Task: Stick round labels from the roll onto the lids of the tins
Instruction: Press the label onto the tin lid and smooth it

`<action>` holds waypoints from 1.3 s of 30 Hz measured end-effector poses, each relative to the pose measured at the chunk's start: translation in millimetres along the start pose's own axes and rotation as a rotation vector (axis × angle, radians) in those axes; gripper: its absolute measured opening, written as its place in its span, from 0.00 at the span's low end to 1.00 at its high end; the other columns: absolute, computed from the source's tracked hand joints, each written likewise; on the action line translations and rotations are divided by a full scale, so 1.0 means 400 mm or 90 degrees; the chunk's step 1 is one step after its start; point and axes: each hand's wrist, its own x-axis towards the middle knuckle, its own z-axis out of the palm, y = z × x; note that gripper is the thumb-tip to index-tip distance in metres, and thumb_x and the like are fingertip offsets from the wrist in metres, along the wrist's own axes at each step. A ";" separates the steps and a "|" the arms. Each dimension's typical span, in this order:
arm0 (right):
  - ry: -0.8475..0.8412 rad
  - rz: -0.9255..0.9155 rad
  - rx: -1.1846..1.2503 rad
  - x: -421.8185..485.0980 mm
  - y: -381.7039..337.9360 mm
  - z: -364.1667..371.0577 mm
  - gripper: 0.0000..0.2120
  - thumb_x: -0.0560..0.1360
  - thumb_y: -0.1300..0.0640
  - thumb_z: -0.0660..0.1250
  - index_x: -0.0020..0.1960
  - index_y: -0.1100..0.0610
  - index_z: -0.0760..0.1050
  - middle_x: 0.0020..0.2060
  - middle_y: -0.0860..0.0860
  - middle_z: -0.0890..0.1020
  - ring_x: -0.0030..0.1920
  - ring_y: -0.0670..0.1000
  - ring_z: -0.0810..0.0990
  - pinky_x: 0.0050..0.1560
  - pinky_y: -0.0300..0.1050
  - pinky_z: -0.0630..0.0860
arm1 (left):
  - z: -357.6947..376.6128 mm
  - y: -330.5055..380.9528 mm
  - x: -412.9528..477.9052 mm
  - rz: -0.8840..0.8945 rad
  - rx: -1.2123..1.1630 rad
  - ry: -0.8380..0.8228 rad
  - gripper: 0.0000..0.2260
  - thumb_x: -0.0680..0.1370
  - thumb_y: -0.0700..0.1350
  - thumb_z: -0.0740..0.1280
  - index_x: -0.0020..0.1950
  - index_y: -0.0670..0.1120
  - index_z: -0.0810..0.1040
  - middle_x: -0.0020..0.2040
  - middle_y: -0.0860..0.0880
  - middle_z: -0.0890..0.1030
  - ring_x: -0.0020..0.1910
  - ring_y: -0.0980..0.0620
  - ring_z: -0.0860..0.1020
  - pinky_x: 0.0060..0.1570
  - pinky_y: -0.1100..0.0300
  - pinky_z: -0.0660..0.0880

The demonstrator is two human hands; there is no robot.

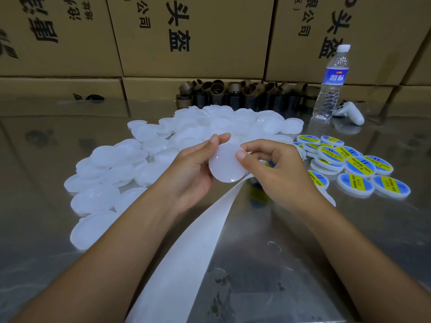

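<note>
My left hand (193, 169) grips a plain white round tin (225, 165) by its rim, lid facing me, above the table's middle. My right hand (272, 169) has its thumb on the tin's right edge and its fingers curled; a blue and yellow label (270, 163) peeks from under them, mostly hidden. A white strip of backing paper (186, 248) runs from under my hands toward the near edge. Several unlabelled white tins (130, 164) lie heaped on the left and behind. Labelled tins (356, 166) with blue and yellow stickers lie on the right.
The table (303, 264) is shiny steel. A water bottle (331, 82) stands at the back right beside a white controller (349, 111). Several empty brown cardboard cores (245, 94) line the back. Stacked cardboard boxes (191, 36) form a wall behind.
</note>
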 end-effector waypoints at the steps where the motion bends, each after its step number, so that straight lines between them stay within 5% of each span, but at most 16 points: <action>1: -0.007 0.005 0.001 -0.001 -0.001 -0.001 0.03 0.74 0.50 0.69 0.43 0.46 0.80 0.33 0.44 0.82 0.34 0.67 0.77 0.32 0.66 0.75 | 0.000 -0.001 0.000 0.001 -0.005 0.005 0.09 0.70 0.47 0.67 0.41 0.45 0.85 0.51 0.43 0.83 0.56 0.44 0.81 0.52 0.54 0.80; 8: -0.015 0.022 0.049 0.000 -0.006 0.002 0.04 0.73 0.52 0.71 0.42 0.50 0.77 0.31 0.47 0.83 0.33 0.73 0.75 0.32 0.70 0.73 | 0.009 -0.001 -0.005 0.035 -0.008 -0.008 0.15 0.68 0.50 0.68 0.50 0.42 0.78 0.44 0.46 0.84 0.48 0.47 0.82 0.48 0.54 0.82; 10: -0.012 0.026 0.076 0.001 -0.003 0.005 0.05 0.72 0.52 0.72 0.41 0.49 0.76 0.31 0.47 0.83 0.31 0.70 0.74 0.30 0.65 0.73 | 0.014 -0.002 -0.010 0.037 0.006 -0.049 0.14 0.71 0.48 0.67 0.52 0.42 0.78 0.48 0.45 0.83 0.48 0.48 0.81 0.44 0.58 0.81; 13: -0.047 0.025 0.086 -0.001 0.000 0.008 0.07 0.70 0.51 0.74 0.40 0.48 0.76 0.31 0.47 0.84 0.30 0.57 0.71 0.31 0.52 0.68 | 0.019 -0.008 -0.011 0.025 -0.007 -0.071 0.12 0.72 0.45 0.66 0.53 0.43 0.76 0.59 0.37 0.80 0.53 0.43 0.80 0.52 0.55 0.80; 18: -0.058 -0.004 0.049 -0.001 -0.002 0.007 0.07 0.70 0.49 0.73 0.44 0.48 0.77 0.33 0.46 0.84 0.34 0.63 0.76 0.34 0.53 0.72 | 0.016 -0.007 -0.003 0.021 -0.033 -0.051 0.09 0.76 0.43 0.64 0.54 0.43 0.76 0.59 0.38 0.80 0.54 0.42 0.81 0.50 0.56 0.81; 21: 0.007 -0.030 0.015 0.006 -0.004 -0.001 0.01 0.74 0.50 0.69 0.44 0.46 0.77 0.34 0.45 0.83 0.37 0.45 0.80 0.39 0.43 0.71 | 0.007 -0.001 0.003 0.050 -0.030 -0.026 0.06 0.79 0.41 0.61 0.53 0.43 0.76 0.41 0.49 0.84 0.40 0.53 0.82 0.39 0.63 0.78; 25: 0.179 0.001 0.014 0.021 -0.002 -0.019 0.07 0.77 0.54 0.64 0.41 0.46 0.76 0.30 0.45 0.80 0.34 0.40 0.77 0.36 0.33 0.71 | 0.002 -0.001 0.009 0.070 -0.045 -0.009 0.07 0.81 0.39 0.59 0.54 0.42 0.75 0.45 0.48 0.86 0.46 0.50 0.84 0.52 0.59 0.80; 31: 0.290 0.070 -0.165 0.026 0.015 -0.045 0.18 0.79 0.49 0.58 0.38 0.58 0.76 0.29 0.50 0.78 0.36 0.51 0.77 0.37 0.47 0.71 | 0.003 -0.002 0.008 0.072 -0.049 0.012 0.08 0.81 0.36 0.58 0.54 0.42 0.76 0.43 0.47 0.86 0.44 0.47 0.85 0.44 0.56 0.82; 35: 0.254 0.119 -0.321 0.020 0.017 -0.045 0.22 0.78 0.43 0.55 0.31 0.54 0.68 0.29 0.49 0.75 0.38 0.55 0.73 0.32 0.46 0.61 | 0.006 -0.001 0.004 0.072 -0.045 0.033 0.07 0.81 0.37 0.60 0.53 0.43 0.77 0.41 0.47 0.86 0.42 0.48 0.85 0.42 0.56 0.82; 39: 0.173 0.135 -0.378 0.019 0.021 -0.042 0.14 0.76 0.46 0.57 0.35 0.52 0.70 0.33 0.51 0.79 0.42 0.57 0.75 0.36 0.46 0.64 | 0.007 0.001 0.002 0.068 -0.033 0.045 0.06 0.80 0.38 0.62 0.52 0.44 0.77 0.41 0.48 0.86 0.42 0.48 0.85 0.42 0.57 0.81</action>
